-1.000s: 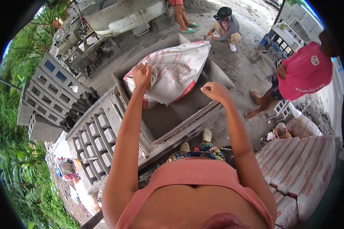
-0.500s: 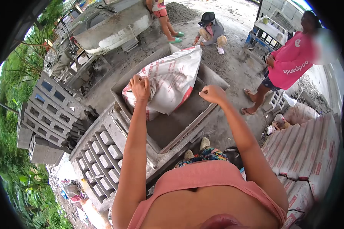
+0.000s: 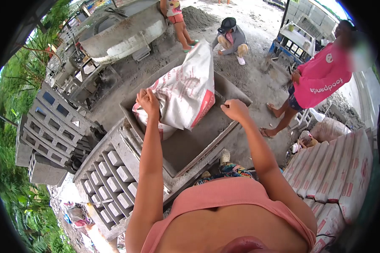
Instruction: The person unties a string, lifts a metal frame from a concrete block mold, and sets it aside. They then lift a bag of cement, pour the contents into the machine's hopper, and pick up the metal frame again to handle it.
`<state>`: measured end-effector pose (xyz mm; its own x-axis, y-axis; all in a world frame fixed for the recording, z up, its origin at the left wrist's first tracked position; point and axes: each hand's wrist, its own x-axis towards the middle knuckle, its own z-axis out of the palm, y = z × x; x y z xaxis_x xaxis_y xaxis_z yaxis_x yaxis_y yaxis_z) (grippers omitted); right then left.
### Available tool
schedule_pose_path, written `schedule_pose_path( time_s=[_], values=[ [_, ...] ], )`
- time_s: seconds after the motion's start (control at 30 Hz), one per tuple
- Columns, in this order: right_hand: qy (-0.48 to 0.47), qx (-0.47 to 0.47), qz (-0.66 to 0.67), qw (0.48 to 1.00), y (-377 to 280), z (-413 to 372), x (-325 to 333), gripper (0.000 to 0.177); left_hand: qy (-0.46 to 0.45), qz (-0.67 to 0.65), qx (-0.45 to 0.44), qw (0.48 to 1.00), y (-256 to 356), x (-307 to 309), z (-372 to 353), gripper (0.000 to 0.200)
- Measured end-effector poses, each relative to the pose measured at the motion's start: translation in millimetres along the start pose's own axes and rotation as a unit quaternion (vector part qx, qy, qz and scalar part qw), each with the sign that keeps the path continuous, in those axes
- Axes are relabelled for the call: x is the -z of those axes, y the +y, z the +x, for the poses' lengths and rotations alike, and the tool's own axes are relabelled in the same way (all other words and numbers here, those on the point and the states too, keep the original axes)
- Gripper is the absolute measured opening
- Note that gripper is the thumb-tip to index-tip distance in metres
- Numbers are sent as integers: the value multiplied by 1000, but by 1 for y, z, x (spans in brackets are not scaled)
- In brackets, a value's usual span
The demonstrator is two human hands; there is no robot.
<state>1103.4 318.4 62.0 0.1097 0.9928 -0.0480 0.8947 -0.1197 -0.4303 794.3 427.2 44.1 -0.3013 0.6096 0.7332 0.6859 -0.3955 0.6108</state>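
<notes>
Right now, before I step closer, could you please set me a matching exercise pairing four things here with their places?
1. White sack with red print
2. Slanting grey hollow-block stack
3. White red-marked bags
4. Bright pink shirt

A. Piled at lower right
B. In the left hand's grip
C. On a standing person
D. Beside green plants

Pairs: 1-B, 2-D, 3-A, 4-C

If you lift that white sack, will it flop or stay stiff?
Probably flop: the sack looks creased and bunches beside the left hand. It likely won't roll far, since the trough has walls around it. It might be heavy or light; its inside is hidden.
</notes>
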Motion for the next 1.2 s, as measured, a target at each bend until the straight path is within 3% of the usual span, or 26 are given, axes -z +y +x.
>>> schedule_pose_path(
  time_s=[0.03, 0.1, 0.17, 0.37, 0.7, 1.0, 1.2],
  values=[
    [3, 3, -1, 1000, 0, 1, 0, 31, 4, -1, -1, 1000, 0, 1, 4, 39],
    [-2, 13, -8, 1000, 1, 2, -1, 30, 13, -86, 100, 991, -1, 5, 9, 39],
    [4, 36, -8, 999, 0, 1, 3, 30, 34, -75, 92, 992, -9, -2, 11, 40],
    [-3, 34, 2, 999, 4, 1, -1, 30, -20, -166, 229, 959, -34, -7, 9, 44],
    [14, 53, 19, 998, 7, 4, 1, 31, 24, -117, 226, 967, -7, 1, -5, 42],
    [16, 50, 24, 998, 3, 4, 0, 31, -16, -188, 232, 954, -7, 3, -1, 35],
    [45, 49, 12, 998, 2, 3, -3, 29, 17, -154, 163, 974, -5, 4, -5, 31]
  ],
)
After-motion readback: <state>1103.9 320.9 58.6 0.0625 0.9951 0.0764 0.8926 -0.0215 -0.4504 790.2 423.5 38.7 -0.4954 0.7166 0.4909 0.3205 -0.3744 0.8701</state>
